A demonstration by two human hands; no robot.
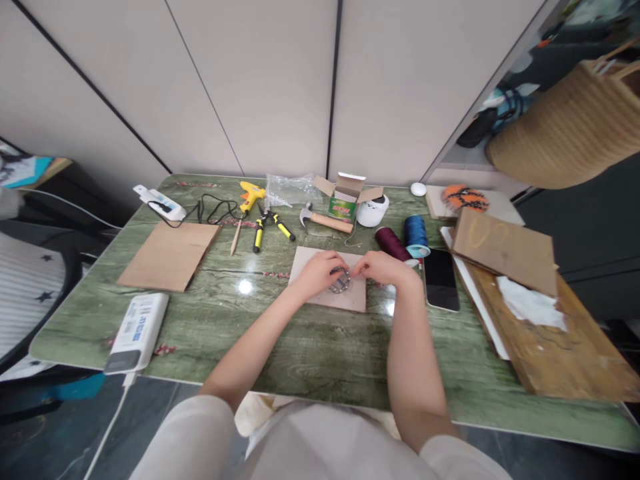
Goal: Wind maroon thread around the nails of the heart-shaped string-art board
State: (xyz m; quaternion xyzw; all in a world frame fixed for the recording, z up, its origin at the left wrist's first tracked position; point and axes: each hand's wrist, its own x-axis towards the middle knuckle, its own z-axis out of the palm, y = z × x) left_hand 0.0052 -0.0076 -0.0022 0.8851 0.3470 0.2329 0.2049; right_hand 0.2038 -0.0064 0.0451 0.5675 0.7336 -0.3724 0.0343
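On a pale board (pixel 357 301) lies a small dark ring (pixel 340 281) with lines crossing its inside; it looks like nails strung with thread, though the detail is too small to be sure. My left hand (pixel 323 272) rests on the board from the left, its curled fingers closed at the ring's upper left edge. Just right of the ring, my right hand (pixel 383 268) is bent at the wrist with its fingertips pinched together. Whatever is in that pinch, perhaps thread, is too fine to see. A maroon thread spool (pixel 393 245) and a blue thread spool (pixel 416 235) are beyond my right hand.
Behind the board lie a hammer (pixel 327 220), yellow-handled pliers (pixel 270 230), a yellow glue gun (pixel 251 197) and an opened small box (pixel 345 200). A phone (pixel 441 280) and stacked wooden boards (pixel 575 333) lie right. Left are a brown board (pixel 167 257) and a power strip (pixel 137 333).
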